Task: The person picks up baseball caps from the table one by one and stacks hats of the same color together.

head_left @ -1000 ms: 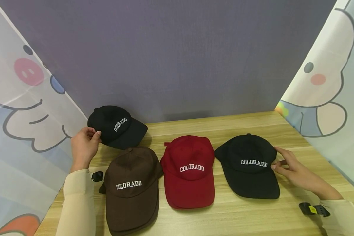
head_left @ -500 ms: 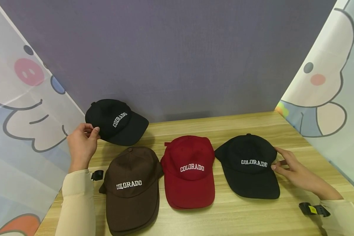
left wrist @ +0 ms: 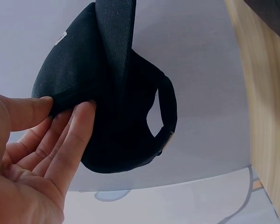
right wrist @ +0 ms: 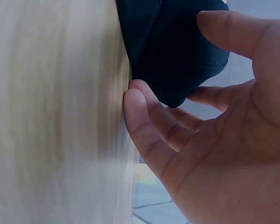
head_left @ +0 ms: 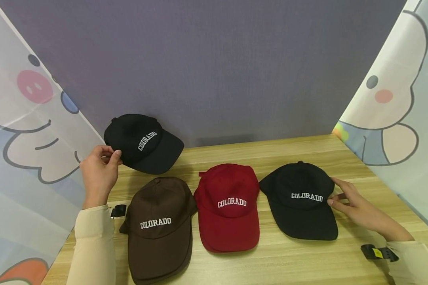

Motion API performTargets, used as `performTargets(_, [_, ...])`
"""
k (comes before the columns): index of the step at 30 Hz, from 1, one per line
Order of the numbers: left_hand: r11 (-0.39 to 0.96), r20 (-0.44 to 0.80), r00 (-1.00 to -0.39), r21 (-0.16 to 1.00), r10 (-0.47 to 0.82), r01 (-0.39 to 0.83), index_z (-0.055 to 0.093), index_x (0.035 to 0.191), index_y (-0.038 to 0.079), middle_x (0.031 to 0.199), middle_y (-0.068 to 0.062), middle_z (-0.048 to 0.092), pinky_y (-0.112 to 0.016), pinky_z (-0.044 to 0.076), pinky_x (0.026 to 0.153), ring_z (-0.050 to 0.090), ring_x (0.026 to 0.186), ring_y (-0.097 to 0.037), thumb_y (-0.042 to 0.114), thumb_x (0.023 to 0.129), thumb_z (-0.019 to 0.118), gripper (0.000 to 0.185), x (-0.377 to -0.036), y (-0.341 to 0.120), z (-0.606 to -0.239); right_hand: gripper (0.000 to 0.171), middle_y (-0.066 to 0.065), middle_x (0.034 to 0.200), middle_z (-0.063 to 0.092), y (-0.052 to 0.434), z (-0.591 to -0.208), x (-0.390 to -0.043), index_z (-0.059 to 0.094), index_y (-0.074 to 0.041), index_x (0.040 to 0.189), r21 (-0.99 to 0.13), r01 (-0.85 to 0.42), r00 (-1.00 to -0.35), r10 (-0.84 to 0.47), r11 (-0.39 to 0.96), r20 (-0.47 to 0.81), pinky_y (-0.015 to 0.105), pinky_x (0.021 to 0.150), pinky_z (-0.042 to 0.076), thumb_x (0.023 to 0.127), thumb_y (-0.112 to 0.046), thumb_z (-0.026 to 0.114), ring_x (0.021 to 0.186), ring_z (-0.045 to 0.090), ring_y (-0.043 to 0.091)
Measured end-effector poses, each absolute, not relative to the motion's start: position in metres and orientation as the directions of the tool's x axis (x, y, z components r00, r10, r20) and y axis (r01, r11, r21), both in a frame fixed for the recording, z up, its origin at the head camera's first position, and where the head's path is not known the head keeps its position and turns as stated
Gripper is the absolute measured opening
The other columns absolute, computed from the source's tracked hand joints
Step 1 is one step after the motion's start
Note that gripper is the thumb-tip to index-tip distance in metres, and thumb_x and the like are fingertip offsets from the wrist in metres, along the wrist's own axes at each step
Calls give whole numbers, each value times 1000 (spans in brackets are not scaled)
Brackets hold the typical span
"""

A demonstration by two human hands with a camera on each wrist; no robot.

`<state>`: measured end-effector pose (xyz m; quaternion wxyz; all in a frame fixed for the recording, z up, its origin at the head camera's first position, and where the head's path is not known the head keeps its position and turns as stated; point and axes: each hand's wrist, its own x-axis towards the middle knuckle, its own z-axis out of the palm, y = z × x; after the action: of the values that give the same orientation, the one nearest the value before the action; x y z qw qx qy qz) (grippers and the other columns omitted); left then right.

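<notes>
Head view, nearest first: along the front edge of the desk (head_left: 306, 261) lie three caps with brims toward the person, a brown cap (head_left: 158, 229) at the left, a red cap (head_left: 228, 206) in the middle and a black cap (head_left: 299, 202) toward the right. All three rest flat, the brown and red ones touching at their sides. The right hand (head_left: 356, 208) lies at the right side of that black cap; the right wrist view shows its thumb above and its fingers (right wrist: 144, 126) below the cloth edge, loosely closed on it against the wood.

Farther back, at the rear left corner of the desk, the left hand (head_left: 99, 172) pinches the rim of a second black cap (head_left: 142, 144) between thumb and fingertips. This lifted cap hangs clear of the wood, tilted, with its brim pointing right and its white lettering slanting upward. The left wrist view shows its back strap and buckle (left wrist: 165, 135) hanging free below the crown, in front of the grey backdrop (head_left: 214, 63).

The step in hand looks like a pick-up of the rear cap while the other hand steadies the row. A sound next move would call for a firmer hold on the soft rim, since a two-finger pinch lets the crown sag and swing.
</notes>
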<state>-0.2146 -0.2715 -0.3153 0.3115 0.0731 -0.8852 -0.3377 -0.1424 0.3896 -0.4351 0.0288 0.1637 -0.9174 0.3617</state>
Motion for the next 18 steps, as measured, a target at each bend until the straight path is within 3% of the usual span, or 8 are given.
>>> performTargets(18, [782,607,-748,590,-269,198,66,108,-3,101,-23,74,0,38,64,47,67,30,21,99,69,26,-197,-244,-294,73,40,144,25,388,-435,-141,17,12,155,-651,-308,-949,-271,694,160,14,71,49,100,-2,61,101,42,-23])
